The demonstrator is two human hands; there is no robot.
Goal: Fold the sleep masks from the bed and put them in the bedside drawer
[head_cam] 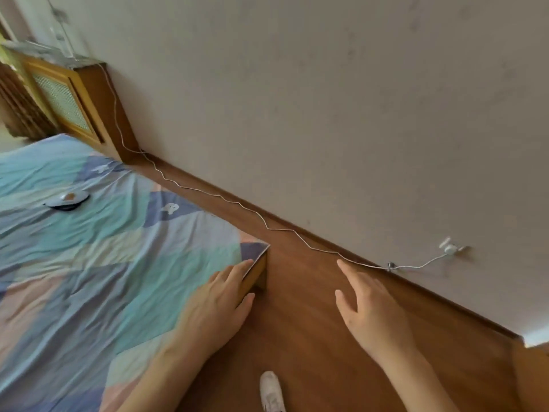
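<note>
A sleep mask (66,200), dark-edged with a pale face and a brown patch, lies flat on the bed (98,263) towards the upper left. The bed has a crumpled patchwork sheet in blue, teal and pink. My left hand (217,301) hovers over the bed's near corner, fingers apart and holding nothing. My right hand (368,310) is stretched out over the wooden floor, fingers spread and empty. Both hands are far from the mask. No bedside drawer shows in this view.
A wooden radiator cover (74,105) stands against the wall beyond the bed. A white cable (237,202) runs along the skirting board to a wall plug (451,248). A white shoe (271,391) is on the wooden floor (312,337) at the bottom.
</note>
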